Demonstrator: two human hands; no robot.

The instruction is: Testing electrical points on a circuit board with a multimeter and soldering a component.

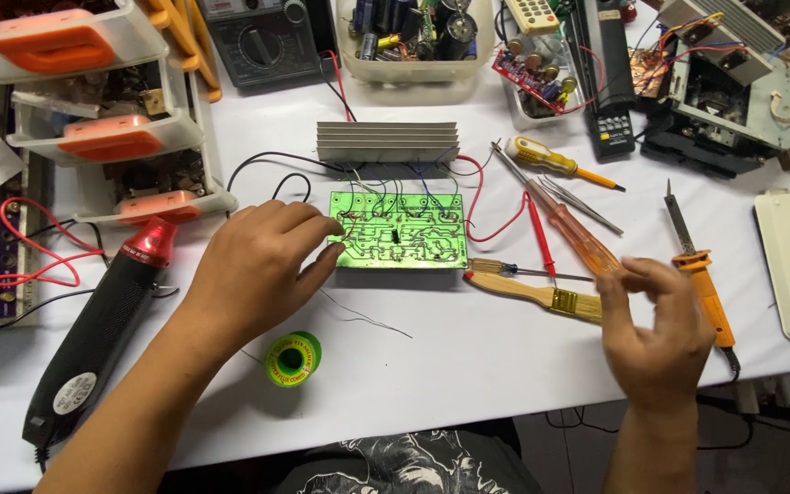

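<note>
A white worktable [468, 366] is crowded with electronics gear. The left hand [253, 265] rests with curled fingers on the left edge of a green circuit board [400, 230], pinning rather than gripping it. The right hand [656, 334] hovers loosely open, holding nothing, just above a wooden brush [528, 291]. An orange soldering iron [701, 274] lies to its right, a solder spool [293, 359] sits below the board, and a finned heat sink [388, 141] lies beyond it.

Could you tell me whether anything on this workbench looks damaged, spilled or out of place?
Nothing looks spilled or broken. The green circuit board lies flat under the left hand; a stray thin wire lies loose on the table below it.
</note>
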